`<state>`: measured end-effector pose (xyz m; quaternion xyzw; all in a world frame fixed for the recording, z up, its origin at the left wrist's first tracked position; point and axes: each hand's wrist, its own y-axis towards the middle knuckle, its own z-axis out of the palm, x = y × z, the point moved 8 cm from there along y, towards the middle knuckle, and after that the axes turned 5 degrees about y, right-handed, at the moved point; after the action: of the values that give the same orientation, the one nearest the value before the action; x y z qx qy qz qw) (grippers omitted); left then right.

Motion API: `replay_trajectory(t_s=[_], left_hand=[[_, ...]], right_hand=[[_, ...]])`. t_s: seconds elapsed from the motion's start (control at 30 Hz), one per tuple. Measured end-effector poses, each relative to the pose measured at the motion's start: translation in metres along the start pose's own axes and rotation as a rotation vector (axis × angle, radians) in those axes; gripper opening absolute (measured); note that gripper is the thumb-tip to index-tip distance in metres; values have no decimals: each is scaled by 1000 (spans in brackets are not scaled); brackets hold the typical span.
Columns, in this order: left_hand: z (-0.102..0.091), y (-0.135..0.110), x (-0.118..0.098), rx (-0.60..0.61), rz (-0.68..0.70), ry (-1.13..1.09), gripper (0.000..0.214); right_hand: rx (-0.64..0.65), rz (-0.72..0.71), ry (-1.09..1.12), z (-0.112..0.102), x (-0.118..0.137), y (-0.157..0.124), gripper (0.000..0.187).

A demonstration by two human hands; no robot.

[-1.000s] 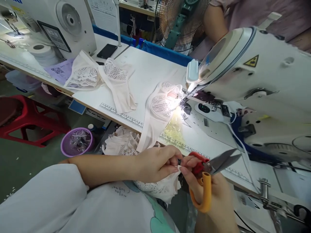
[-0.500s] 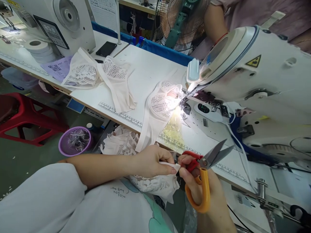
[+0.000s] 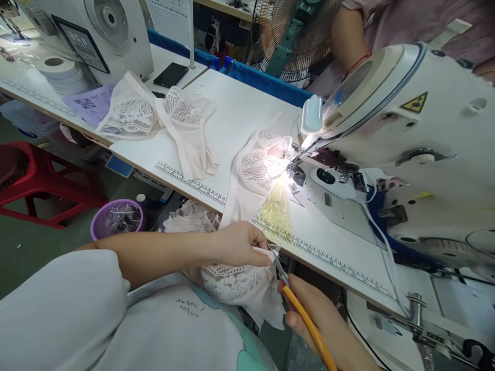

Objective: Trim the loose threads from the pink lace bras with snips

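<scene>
Between its thumb and fingers my left hand (image 3: 242, 245) pinches the edge of a white lace bra (image 3: 232, 283), which hangs over my lap. My right hand (image 3: 315, 314) grips scissors (image 3: 305, 319) with orange handles. Their blades point up and left and meet the fabric edge right beside my left fingertips; whether the blades are parted is hard to make out. Another lace bra (image 3: 257, 170) lies on the table under the lit needle area of the sewing machine (image 3: 371, 98), one strip of it running down over the table edge toward my left hand.
More lace bra pieces (image 3: 185, 129) lie on the white table (image 3: 247, 98) by a phone (image 3: 170, 75) and a purple paper (image 3: 91, 105). A ruler scale runs along the front edge. A purple basket (image 3: 95, 221) and red stool (image 3: 50, 180) stand left. Behind are a fan (image 3: 284, 56) and another person's arm (image 3: 348, 38).
My right hand has turned the scissors, which pointed up and right, so the blades now reach the fabric edge at my left fingers. My left hand still pinches the bra, slightly further left and up.
</scene>
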<state>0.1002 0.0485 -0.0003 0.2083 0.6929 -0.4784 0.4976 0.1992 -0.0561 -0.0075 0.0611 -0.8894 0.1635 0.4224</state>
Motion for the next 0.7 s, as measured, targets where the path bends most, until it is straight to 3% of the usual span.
replay_trajectory(t_s=[0.17,0.33,0.53,0.7], left_hand=[[-1,0,0,30,-4,-21,13],[0,-1,-2,58,5,-56,15],[-1,0,0,82,-3,-67,15],[-5,-4,-3,77,10,-99,15]], right_hand=[[57,36,39,5,-6,0,62],[8,85,72,6,-7,0,64],[-120,17,19,6,-9,3,54],[-298,1,4,-9,-15,0,46]])
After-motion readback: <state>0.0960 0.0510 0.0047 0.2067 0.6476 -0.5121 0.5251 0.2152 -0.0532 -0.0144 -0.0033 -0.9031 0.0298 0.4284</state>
